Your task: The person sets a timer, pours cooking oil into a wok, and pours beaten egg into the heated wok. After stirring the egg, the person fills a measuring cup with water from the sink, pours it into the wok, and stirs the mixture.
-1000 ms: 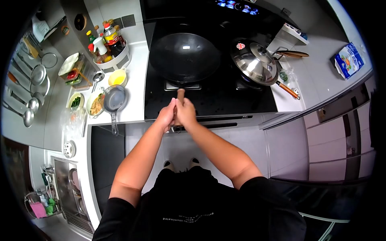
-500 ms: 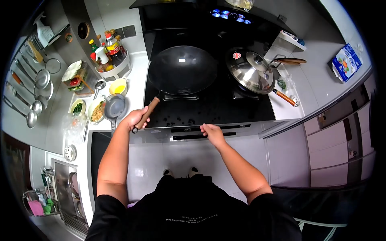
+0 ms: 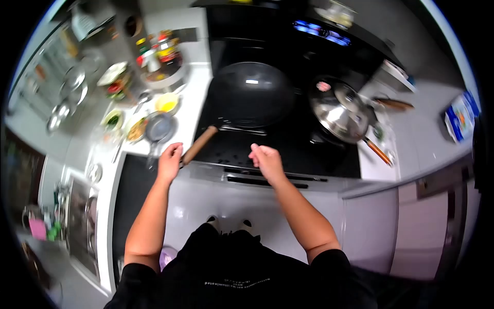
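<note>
A black wok sits on the left burner, its wooden handle pointing toward me and to the left. Just left of the handle's end is my left hand, off the handle, with its fingers curled together and nothing visible in them. My right hand hovers over the front edge of the stove, loosely closed and seemingly holding nothing. Close beyond my left hand lies a small grey frying pan on the counter. It partly covers a dish of mixed food.
A lidded pan stands on the right burner, its handle sticking out over the right counter. A yellow bowl, a bowl of greens and a rack of bottles occupy the left counter. Ladles hang on the left wall.
My left hand has let go of the wok's handle and moved to its left. My right hand has risen a little over the stove edge. The whole view has shifted and blurred.
</note>
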The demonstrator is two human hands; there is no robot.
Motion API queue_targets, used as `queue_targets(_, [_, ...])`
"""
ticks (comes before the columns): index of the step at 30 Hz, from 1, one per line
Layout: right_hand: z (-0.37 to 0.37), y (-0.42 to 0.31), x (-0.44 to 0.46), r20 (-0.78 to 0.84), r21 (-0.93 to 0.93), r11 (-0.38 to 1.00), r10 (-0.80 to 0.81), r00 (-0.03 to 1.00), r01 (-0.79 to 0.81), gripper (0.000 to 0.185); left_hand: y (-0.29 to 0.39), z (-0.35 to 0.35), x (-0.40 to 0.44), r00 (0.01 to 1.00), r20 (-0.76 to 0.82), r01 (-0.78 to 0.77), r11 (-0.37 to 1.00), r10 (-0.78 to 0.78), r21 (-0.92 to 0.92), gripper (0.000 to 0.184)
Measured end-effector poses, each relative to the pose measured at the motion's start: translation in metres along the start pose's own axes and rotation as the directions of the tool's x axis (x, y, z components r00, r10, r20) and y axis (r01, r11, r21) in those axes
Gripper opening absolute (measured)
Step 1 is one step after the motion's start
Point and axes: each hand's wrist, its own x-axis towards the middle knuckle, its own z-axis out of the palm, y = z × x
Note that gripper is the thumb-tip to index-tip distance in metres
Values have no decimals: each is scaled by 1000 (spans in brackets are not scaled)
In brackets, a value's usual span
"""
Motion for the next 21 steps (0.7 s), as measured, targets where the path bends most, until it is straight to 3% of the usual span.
queue_targets(1, [10, -7, 8, 28, -124, 992, -17, 999, 20, 42, -4, -10, -7, 1000, -13, 0, 996, 2, 90, 27])
queue_targets(3, [44, -19, 26, 90, -213, 957, -180, 980, 195, 43, -18, -33, -19, 999, -21, 40, 997, -39, 59, 26])
queue_targets(9, [159, -49, 60, 340, -221, 925, -224, 913, 309, 36, -74, -100, -25, 964, -169, 189, 976, -205, -107, 26])
queue_targets(11, [194, -65, 70, 401, -371, 863, -184, 897, 343, 32, -96, -120, -12, 962, -176, 184, 971, -210, -151, 26])
queue_targets(13, [234, -64, 90, 448, -339, 876, -170, 878, 343, 27, -110, -141, 4, 960, -158, 205, 963, -233, -174, 26])
queue_targets(15, [270, -58, 116, 533, -385, 801, -213, 819, 459, 15, -121, -159, 21, 952, -190, 190, 949, -240, -251, 26])
queue_targets(17, [303, -55, 139, 472, -492, 811, -56, 880, 316, 16, -137, -174, 42, 954, -170, 195, 942, -247, -273, 26])
queue_targets(20, [331, -39, 175, 387, -589, 741, -91, 918, 322, 24, -155, -193, 71, 953, -130, 238, 942, -273, -235, 27])
queue_targets(21, [336, -35, 184, 294, -609, 758, -58, 954, 234, 27, -159, -198, 77, 951, -111, 260, 940, -289, -221, 28])
